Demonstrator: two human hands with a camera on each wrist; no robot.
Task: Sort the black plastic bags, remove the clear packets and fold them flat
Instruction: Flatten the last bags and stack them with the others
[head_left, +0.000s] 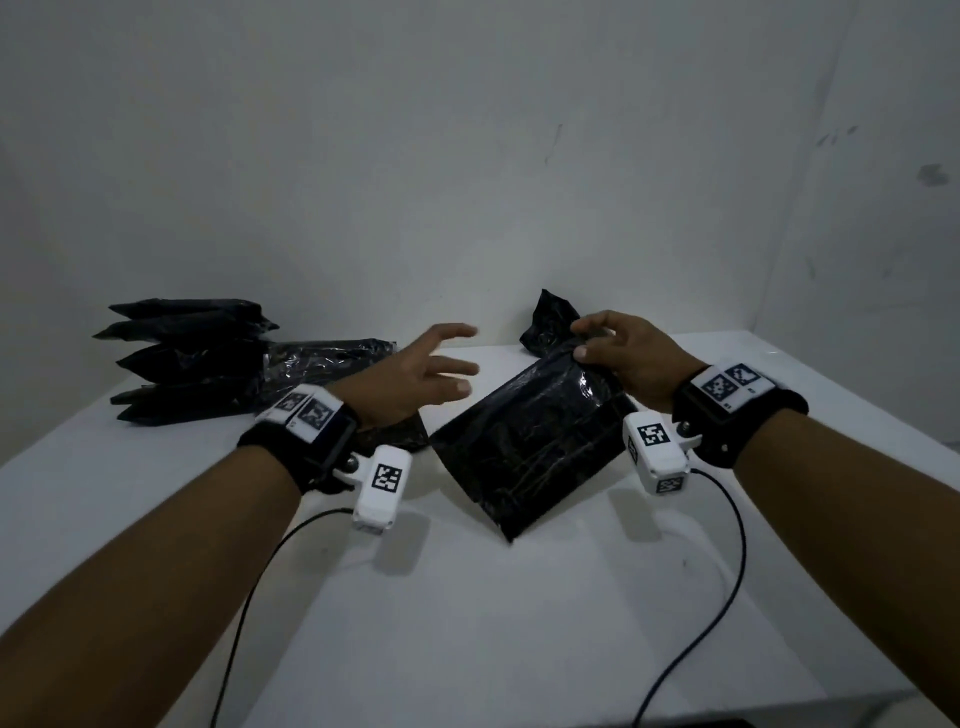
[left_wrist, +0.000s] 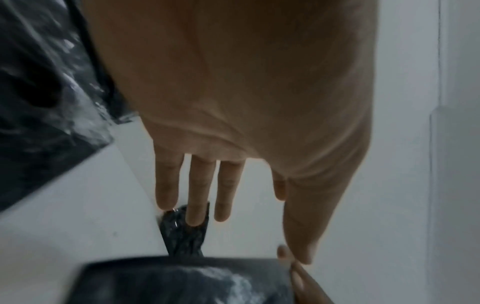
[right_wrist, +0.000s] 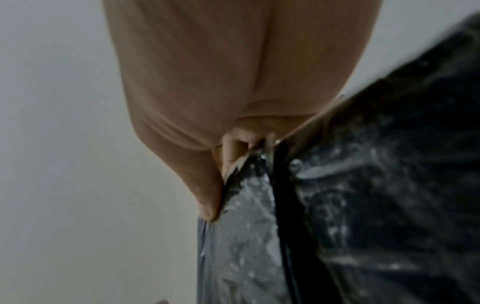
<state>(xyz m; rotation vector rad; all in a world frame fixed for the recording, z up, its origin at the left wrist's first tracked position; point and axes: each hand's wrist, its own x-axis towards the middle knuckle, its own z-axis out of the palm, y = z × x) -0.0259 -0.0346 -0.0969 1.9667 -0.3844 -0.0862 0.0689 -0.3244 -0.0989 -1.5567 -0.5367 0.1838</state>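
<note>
My right hand (head_left: 626, 358) pinched the far top edge of the black bag (head_left: 530, 441) mid-table, my left hand (head_left: 415, 376) was spread and empty, so the slippery bag could slide free.

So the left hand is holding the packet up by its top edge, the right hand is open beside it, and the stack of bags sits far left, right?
Not quite: the hands are swapped. In the head view the right hand pinches the packet by its top edge, and the left hand is open beside it with fingers spread, holding nothing. The stack of bags does sit at the far left of the table.
</note>
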